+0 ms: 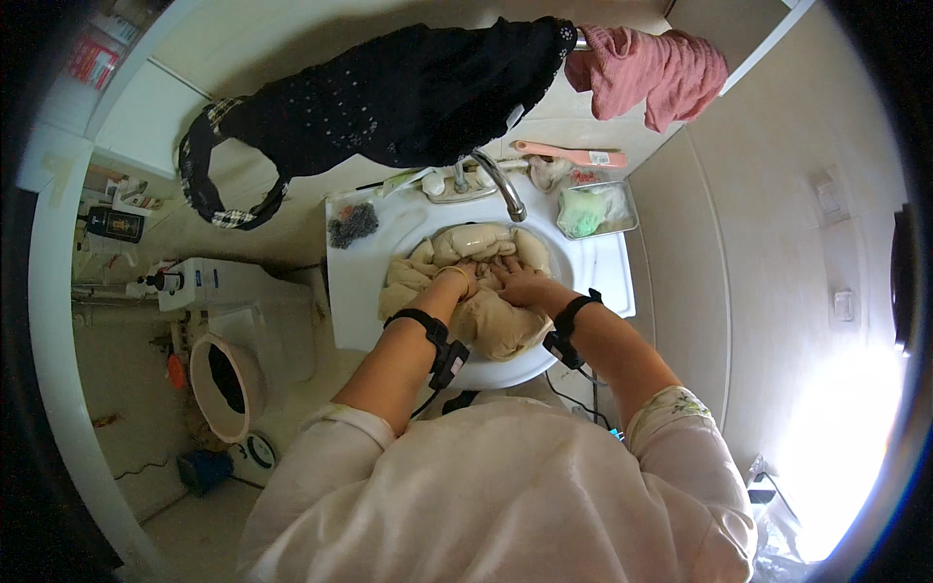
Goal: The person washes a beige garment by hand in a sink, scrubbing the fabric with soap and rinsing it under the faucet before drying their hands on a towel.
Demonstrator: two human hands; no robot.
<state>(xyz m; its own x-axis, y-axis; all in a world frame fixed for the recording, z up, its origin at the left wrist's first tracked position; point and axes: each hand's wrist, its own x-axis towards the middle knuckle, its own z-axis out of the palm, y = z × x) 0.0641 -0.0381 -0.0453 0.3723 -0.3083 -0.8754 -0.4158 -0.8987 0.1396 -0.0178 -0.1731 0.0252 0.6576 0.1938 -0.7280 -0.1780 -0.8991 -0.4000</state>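
Note:
A bulky, wet beige cloth (501, 325) fills the white washbasin (573, 267), puffed up in rounded folds, with part of it hanging over the left rim. My left hand (465, 279) is sunk into its middle, the fingers bent into the folds and partly hidden. Close beside it, my right hand (522, 284) grips the same cloth, fingers pressed into the fabric. Behind both hands, the chrome faucet (501, 185) curves over the back of the basin; I see no water running from it.
A dark scouring pad (353, 224) lies on the counter's left corner. At right, a tray (612, 219) holds a bagged green item; a pink-handled brush (569, 154) lies behind. Overhead hang a black garment (389, 97) and pink cloth (649, 73). A toilet (248, 311) stands left.

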